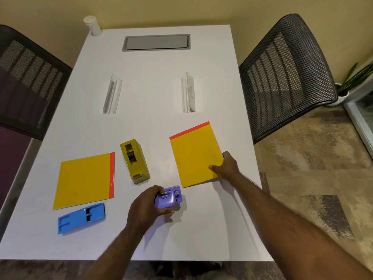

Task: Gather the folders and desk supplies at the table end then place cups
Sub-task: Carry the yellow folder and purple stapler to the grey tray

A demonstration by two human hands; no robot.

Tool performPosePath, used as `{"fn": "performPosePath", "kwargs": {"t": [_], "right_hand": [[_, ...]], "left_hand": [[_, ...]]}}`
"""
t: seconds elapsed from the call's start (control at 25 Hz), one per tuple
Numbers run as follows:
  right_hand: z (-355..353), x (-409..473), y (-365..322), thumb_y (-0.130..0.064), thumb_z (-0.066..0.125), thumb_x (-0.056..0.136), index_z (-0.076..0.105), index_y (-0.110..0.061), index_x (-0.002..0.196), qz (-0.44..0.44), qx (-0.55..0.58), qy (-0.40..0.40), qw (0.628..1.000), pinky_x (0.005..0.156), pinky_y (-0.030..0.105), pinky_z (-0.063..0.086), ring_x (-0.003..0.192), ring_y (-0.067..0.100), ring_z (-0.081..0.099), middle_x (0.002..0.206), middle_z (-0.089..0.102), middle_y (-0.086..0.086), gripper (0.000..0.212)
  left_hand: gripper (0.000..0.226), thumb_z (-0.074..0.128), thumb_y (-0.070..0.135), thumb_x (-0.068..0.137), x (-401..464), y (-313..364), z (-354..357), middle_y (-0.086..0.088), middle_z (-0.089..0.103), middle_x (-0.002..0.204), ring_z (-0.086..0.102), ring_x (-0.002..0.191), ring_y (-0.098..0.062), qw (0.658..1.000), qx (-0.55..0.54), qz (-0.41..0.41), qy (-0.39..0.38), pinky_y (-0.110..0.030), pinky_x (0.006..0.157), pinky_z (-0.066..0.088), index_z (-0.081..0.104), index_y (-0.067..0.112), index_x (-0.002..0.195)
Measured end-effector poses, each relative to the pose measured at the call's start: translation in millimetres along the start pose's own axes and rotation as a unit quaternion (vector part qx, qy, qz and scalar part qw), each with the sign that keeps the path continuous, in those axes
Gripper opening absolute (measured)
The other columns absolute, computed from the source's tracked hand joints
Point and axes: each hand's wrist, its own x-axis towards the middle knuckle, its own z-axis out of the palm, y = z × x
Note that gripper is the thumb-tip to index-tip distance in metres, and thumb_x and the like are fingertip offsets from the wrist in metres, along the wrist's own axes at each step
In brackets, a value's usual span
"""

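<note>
From my remote seat, reading left to right: the blue stapler (81, 217) and the left yellow folder (85, 179) lie untouched near the left edge of the white table (153, 93), with the olive tape dispenser (134, 161) just beside the folder. My left hand (145, 207) is closed around the purple hole punch (168, 197); I judge the hold to sit on its end, so it could twist or slip out on lifting. My right hand (227, 165) pinches the corner of the right yellow folder (194, 154), thumb on top; a one-corner hold could let the folder sag, fan open, or slide toward the nearby right table edge. The white cups (92, 25) stand at the far left corner, well apart from everything.
</note>
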Motion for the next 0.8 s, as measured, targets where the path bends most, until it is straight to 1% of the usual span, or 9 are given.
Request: {"fn": "performPosePath", "kwargs": {"t": [0.12, 0.16, 0.28, 0.36, 0.48, 0.64, 0.72, 0.76, 0.8], "right_hand": [[-6.2, -21.9, 1.8, -0.012, 0.071, 0.085, 0.049, -0.003, 0.118, -0.024, 0.114, -0.007, 0.993, 0.087, 0.051, 0.053, 0.107, 0.039, 0.059, 0.119, 0.059, 0.022, 0.041], [-9.3, -30.5, 2.6, -0.009, 0.069, 0.086, 0.05, -0.004, 0.117, -0.03, 0.144, -0.006, 0.989, 0.087, 0.053, 0.053, 0.106, 0.04, 0.059, 0.118, 0.06, 0.021, 0.037], [-19.4, -58.5, 10.7, -0.003, 0.065, 0.089, 0.052, -0.006, 0.12, -0.04, 0.204, -0.007, 0.978, 0.089, 0.057, 0.053, 0.106, 0.039, 0.062, 0.118, 0.062, 0.02, 0.033], [-27.8, -83.0, 16.9, -0.002, 0.062, 0.09, 0.054, -0.01, 0.122, -0.041, 0.241, 0.001, 0.97, 0.088, 0.053, 0.055, 0.104, 0.036, 0.064, 0.118, 0.064, 0.017, 0.034], [-39.1, -123.4, 28.3, -0.003, 0.061, 0.092, 0.053, -0.016, 0.122, -0.036, 0.301, 0.034, 0.952, 0.076, 0.041, 0.059, 0.095, 0.025, 0.067, 0.113, 0.067, 0.009, 0.034], [-55.4, -191.7, 56.3, -0.004, 0.061, 0.092, 0.055, -0.019, 0.122, -0.007, 0.348, 0.119, 0.93, 0.065, 0.03, 0.058, 0.09, 0.018, 0.07, 0.108, 0.069, 0.002, 0.034], [-62.3, -229.1, 73.7, -0.005, 0.059, 0.093, 0.055, -0.021, 0.119, -0.001, 0.365, 0.171, 0.915, 0.061, 0.029, 0.057, 0.086, 0.017, 0.07, 0.106, 0.07, 0.001, 0.031], [-66.0, -246.0, 81.4, -0.006, 0.059, 0.094, 0.056, -0.023, 0.117, 0.0, 0.367, 0.198, 0.909, 0.06, 0.031, 0.057, 0.085, 0.017, 0.07, 0.105, 0.07, 0.001, 0.03], [-69.4, -261.6, 89.5, -0.007, 0.058, 0.094, 0.055, -0.025, 0.116, 0.004, 0.365, 0.221, 0.904, 0.063, 0.035, 0.058, 0.086, 0.019, 0.07, 0.105, 0.069, 0.001, 0.029]], "left_hand": [[0.065, 0.079, 0.06, 0.054, -6.2, 6.1, -3.1, 0.011, 0.063, 0.099, 0.057, 0.081, -0.009, 1.0, 0.004, 0.009, 0.007, -0.016, 0.066, 0.045, 0.056, 0.029, 0.105], [0.064, 0.081, 0.059, 0.055, -9.5, 7.6, -4.9, 0.011, 0.063, 0.1, 0.057, 0.082, -0.01, 1.0, 0.014, 0.017, 0.006, -0.015, 0.065, 0.044, 0.057, 0.028, 0.106], [0.064, 0.083, 0.058, 0.056, -22.5, 9.1, -9.8, 0.014, 0.063, 0.1, 0.056, 0.082, -0.007, 0.997, 0.053, 0.052, 0.001, -0.01, 0.062, 0.037, 0.057, 0.03, 0.107], [0.063, 0.082, 0.06, 0.057, -31.1, 9.9, -13.8, 0.013, 0.064, 0.101, 0.056, 0.082, -0.007, 0.995, 0.063, 0.077, -0.004, -0.01, 0.062, 0.039, 0.056, 0.031, 0.107], [0.06, 0.082, 0.062, 0.055, -35.5, 12.3, -21.7, 0.013, 0.064, 0.096, 0.057, 0.078, -0.009, 0.992, 0.063, 0.112, 0.002, -0.017, 0.06, 0.041, 0.055, 0.032, 0.099], [0.06, 0.083, 0.063, 0.051, -35.6, 27.9, -25.7, 0.014, 0.063, 0.087, 0.057, 0.072, -0.014, 0.981, 0.059, 0.183, 0.002, -0.026, 0.058, 0.043, 0.056, 0.03, 0.092], [0.059, 0.085, 0.06, 0.051, -38.9, 42.8, -20.8, 0.015, 0.062, 0.086, 0.057, 0.073, -0.015, 0.975, 0.046, 0.218, -0.003, -0.031, 0.06, 0.046, 0.056, 0.029, 0.091], [0.058, 0.085, 0.059, 0.051, -40.3, 51.3, -17.4, 0.015, 0.062, 0.085, 0.058, 0.073, -0.015, 0.972, 0.04, 0.231, -0.006, -0.032, 0.06, 0.046, 0.056, 0.029, 0.091], [0.056, 0.086, 0.057, 0.052, -41.3, 59.9, -13.7, 0.015, 0.062, 0.085, 0.058, 0.073, -0.015, 0.97, 0.034, 0.239, -0.011, -0.032, 0.06, 0.046, 0.055, 0.029, 0.09]]}}
